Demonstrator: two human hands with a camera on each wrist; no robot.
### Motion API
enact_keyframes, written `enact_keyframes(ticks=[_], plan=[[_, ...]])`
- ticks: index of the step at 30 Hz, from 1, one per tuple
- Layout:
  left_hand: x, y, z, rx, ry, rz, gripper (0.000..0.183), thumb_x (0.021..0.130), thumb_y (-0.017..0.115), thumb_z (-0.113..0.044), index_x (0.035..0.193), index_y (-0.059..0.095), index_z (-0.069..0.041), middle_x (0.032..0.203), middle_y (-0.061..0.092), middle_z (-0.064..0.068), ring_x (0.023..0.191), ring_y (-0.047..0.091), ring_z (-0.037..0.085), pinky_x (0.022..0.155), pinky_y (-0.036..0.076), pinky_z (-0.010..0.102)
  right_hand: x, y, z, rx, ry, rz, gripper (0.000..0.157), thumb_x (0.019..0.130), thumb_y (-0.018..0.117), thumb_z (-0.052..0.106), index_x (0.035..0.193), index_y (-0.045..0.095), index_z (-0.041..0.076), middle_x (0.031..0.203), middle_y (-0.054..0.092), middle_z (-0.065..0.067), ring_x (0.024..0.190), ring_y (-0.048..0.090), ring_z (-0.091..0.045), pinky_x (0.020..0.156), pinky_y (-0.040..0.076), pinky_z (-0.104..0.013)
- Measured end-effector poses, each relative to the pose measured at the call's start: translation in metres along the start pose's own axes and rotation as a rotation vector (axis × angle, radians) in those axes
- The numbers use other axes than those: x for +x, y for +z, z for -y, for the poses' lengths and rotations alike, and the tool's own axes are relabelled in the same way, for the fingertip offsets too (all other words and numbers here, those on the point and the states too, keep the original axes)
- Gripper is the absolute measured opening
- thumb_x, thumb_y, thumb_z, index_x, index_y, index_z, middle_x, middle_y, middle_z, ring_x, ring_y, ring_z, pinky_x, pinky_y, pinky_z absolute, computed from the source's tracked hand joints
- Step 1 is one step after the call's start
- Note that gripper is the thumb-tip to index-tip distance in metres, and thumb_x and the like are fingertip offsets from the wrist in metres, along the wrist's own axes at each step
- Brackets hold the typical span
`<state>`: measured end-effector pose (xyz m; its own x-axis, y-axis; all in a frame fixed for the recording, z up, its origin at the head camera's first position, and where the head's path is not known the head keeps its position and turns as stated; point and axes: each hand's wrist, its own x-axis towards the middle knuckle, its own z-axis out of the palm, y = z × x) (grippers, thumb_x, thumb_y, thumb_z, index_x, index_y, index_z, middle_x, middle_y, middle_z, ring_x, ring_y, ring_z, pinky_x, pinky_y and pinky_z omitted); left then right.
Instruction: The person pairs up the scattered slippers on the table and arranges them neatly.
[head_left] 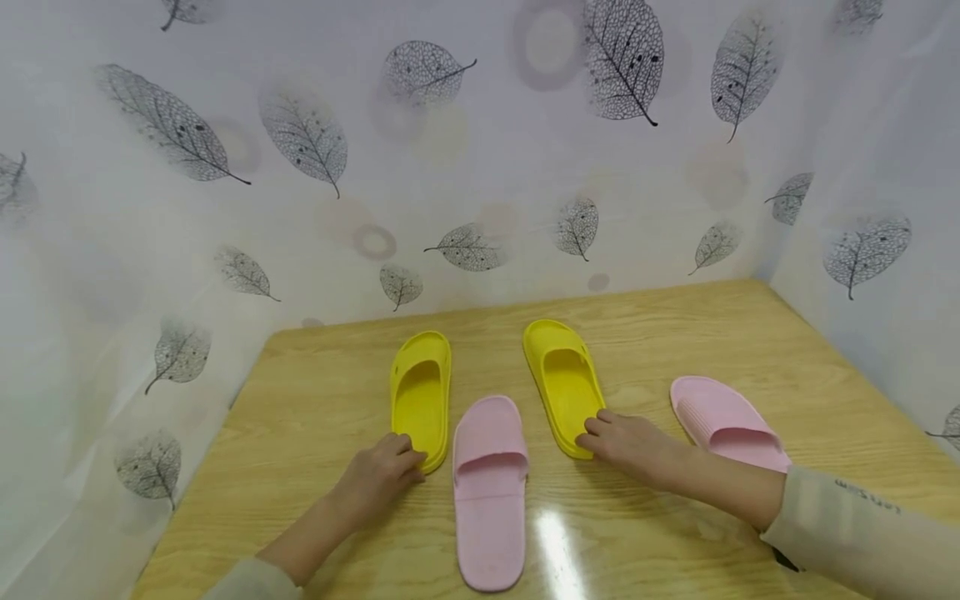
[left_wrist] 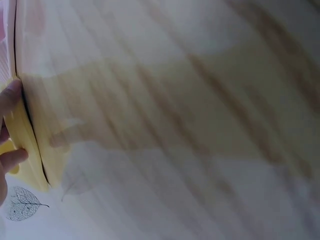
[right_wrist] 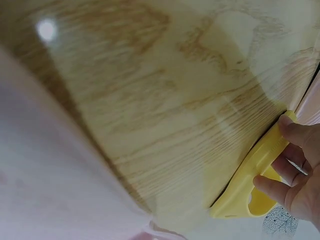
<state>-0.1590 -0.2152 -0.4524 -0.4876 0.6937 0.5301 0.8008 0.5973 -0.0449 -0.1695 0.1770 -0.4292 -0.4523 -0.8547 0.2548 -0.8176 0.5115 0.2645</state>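
Two yellow slippers lie toes away on the wooden table. My left hand [head_left: 382, 471] pinches the left yellow slipper [head_left: 422, 408] at its heel. The heel of the right yellow slipper [head_left: 564, 383] is held by my right hand [head_left: 626, 442]. Between them, nearer to me, a pink slipper [head_left: 491, 533] lies flat. A second pink slipper [head_left: 723, 408] sits at the right, its heel hidden behind my right forearm. The left wrist view catches fingertips on the yellow slipper [left_wrist: 22, 125] at its edge; in the right wrist view, thumb and fingers are on the other yellow slipper [right_wrist: 245, 172].
The wood-grain table [head_left: 315, 400] reaches back to a pale curtain [head_left: 487, 167] printed with dark leaves, which also hangs along both sides. A bright reflection shines on the tabletop near the front.
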Motion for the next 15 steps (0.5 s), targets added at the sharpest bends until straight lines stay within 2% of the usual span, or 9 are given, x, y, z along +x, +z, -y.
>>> enact_keyframes(ticks=[8, 15], plan=[[-0.0012, 0.0020, 0.0046, -0.023, -0.002, 0.010, 0.022, 0.066, 0.083, -0.018, 0.082, 0.073, -0.008, 0.073, 0.051, -0.004, 0.065, 0.047, 0.007, 0.054, 0.042, 0.013, 0.0013, 0.0012, -0.0010, 0.060, -0.014, -0.001, 0.026, 0.071, 0.079, 0.014, 0.090, 0.063, 0.010, 0.077, 0.050, 0.001, 0.070, 0.046, -0.014, 0.055, 0.043, -0.018], [0.0036, -0.0015, 0.0041, -0.051, -0.051, 0.080, 0.019, 0.070, 0.081, -0.016, 0.084, 0.072, -0.007, 0.075, 0.052, -0.004, 0.066, 0.046, 0.006, 0.055, 0.042, 0.012, 0.0040, 0.0038, -0.0060, 0.099, -0.049, -0.017, 0.026, 0.070, 0.079, 0.009, 0.092, 0.064, 0.009, 0.078, 0.051, 0.000, 0.072, 0.046, -0.015, 0.060, 0.045, -0.019]])
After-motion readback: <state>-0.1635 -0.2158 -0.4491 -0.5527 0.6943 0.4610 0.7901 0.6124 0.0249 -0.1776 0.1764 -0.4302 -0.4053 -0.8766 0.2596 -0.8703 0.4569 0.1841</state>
